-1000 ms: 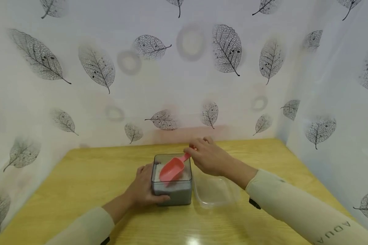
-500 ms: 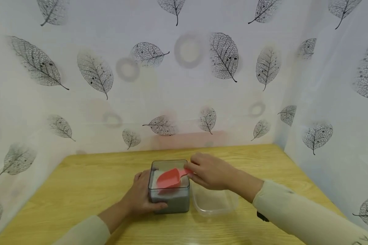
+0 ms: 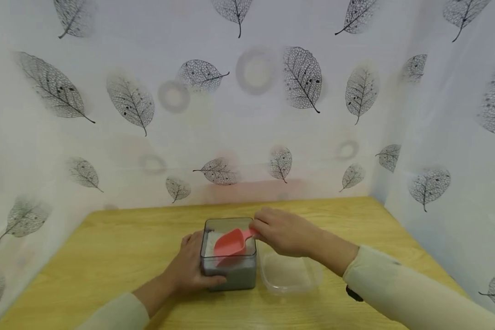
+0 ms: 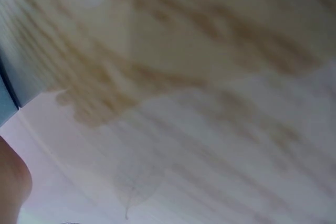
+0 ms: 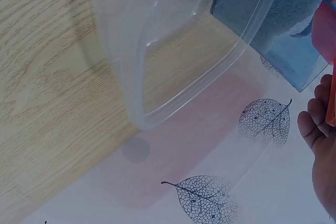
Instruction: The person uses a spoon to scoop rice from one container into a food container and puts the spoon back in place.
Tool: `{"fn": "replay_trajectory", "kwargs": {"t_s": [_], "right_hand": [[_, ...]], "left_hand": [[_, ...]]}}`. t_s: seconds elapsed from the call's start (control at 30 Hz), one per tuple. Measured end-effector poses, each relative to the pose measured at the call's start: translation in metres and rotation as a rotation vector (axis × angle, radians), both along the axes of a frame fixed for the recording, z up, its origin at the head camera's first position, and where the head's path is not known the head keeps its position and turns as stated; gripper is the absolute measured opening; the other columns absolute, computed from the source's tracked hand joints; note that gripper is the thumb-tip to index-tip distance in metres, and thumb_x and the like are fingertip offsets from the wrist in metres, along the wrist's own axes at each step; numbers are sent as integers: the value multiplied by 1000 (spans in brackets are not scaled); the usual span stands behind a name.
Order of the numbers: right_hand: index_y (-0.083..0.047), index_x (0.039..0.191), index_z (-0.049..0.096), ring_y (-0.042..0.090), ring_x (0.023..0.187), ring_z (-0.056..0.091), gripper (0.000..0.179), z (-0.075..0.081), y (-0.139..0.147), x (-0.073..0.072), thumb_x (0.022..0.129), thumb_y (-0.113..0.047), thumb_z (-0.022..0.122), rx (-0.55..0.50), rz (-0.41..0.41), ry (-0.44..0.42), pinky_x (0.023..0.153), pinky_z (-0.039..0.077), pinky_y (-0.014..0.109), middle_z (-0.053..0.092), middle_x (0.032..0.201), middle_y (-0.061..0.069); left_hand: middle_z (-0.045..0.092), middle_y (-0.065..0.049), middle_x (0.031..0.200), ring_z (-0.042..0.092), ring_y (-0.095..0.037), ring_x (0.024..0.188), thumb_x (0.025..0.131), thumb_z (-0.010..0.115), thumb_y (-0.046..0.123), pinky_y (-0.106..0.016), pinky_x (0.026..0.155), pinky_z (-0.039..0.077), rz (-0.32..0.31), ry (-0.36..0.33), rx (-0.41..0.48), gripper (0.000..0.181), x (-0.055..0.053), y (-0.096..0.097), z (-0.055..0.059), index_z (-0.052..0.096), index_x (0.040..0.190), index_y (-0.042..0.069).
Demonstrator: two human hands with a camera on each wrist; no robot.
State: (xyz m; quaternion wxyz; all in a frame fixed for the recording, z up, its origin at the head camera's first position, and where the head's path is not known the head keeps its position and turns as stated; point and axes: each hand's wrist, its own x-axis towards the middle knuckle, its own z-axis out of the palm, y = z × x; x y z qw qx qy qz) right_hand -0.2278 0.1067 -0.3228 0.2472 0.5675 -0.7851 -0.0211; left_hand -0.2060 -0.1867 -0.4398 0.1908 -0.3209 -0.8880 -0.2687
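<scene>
Holding, head view: right hand (image 3: 286,233) grips pink scoop (image 3: 231,243), its bowl inside grey container (image 3: 237,277); left hand (image 3: 191,266) clasps grey container's side;
Left wrist view: grey container's corner at left edge;
Right wrist view: clear tub (image 5: 134,87) beside grey container.

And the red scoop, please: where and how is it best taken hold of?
Probably by its handle, from the right, where the right hand grips it: it points up and rightward, while the bowl lies inside the grey box.

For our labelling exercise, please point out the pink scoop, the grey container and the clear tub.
Pink scoop (image 3: 230,243), head view: its bowl.
Grey container (image 3: 241,276), head view: front wall.
Clear tub (image 5: 135,93), right wrist view: rim.
</scene>
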Motion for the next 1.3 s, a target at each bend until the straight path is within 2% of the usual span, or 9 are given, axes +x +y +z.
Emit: {"fn": "replay_trajectory", "kwargs": {"t_s": [0.27, 0.47, 0.63, 0.83, 0.97, 1.13, 1.3], "right_hand": [[-9, 118, 62, 13, 83, 49, 20, 3, 0, 0, 104, -20, 52, 12, -31, -21, 76, 47, 26, 53, 96, 0], [-6, 111, 62, 17, 85, 49, 18, 11, 0, -6, 103, -20, 54, 10, -79, -8, 80, 46, 28, 54, 96, 3], [-6, 109, 62, 19, 84, 49, 17, 8, 4, -3, 102, -19, 54, 6, -90, 14, 78, 44, 32, 55, 95, 3], [-10, 108, 62, 22, 86, 47, 16, 13, 4, -6, 102, -22, 53, -5, -178, 87, 82, 38, 37, 57, 96, 2], [-10, 105, 62, 22, 85, 45, 16, 20, 5, -10, 102, -23, 52, 7, -187, 142, 85, 34, 40, 56, 93, 2], [-10, 101, 59, 22, 84, 41, 17, 28, 2, -13, 103, -25, 51, 9, -198, 189, 86, 33, 42, 49, 88, 2], [-9, 99, 57, 23, 85, 40, 21, 30, 5, -14, 104, -27, 50, 61, -208, 226, 86, 34, 42, 48, 87, 3]], "left_hand": [[53, -4, 134, 50, -23, 125, 70, 72, 75, -52, 106, 27, -2, -5, -4, 103, -3, -1, 1, 42, 140, 6], [53, -8, 136, 48, -26, 128, 69, 75, 73, -51, 110, 24, -9, -29, 1, 104, -11, -4, 8, 40, 142, 8], [52, -9, 136, 48, -27, 128, 69, 75, 72, -52, 109, 25, -27, -72, -9, 105, -5, -2, 0, 39, 142, 5], [51, -10, 137, 48, -28, 128, 67, 78, 67, -53, 110, 24, -10, -79, 1, 107, -7, -1, -2, 37, 144, 5], [50, -12, 139, 46, -29, 129, 68, 79, 67, -54, 110, 23, -8, -106, -25, 110, -10, -1, 2, 33, 146, 4], [49, -13, 141, 43, -31, 131, 66, 82, 60, -54, 111, 22, 11, -110, -11, 110, -14, -3, 7, 33, 146, 3], [48, -15, 141, 42, -33, 131, 67, 82, 60, -55, 110, 22, -7, -117, -20, 109, -15, -1, 7, 34, 145, 2]]}}
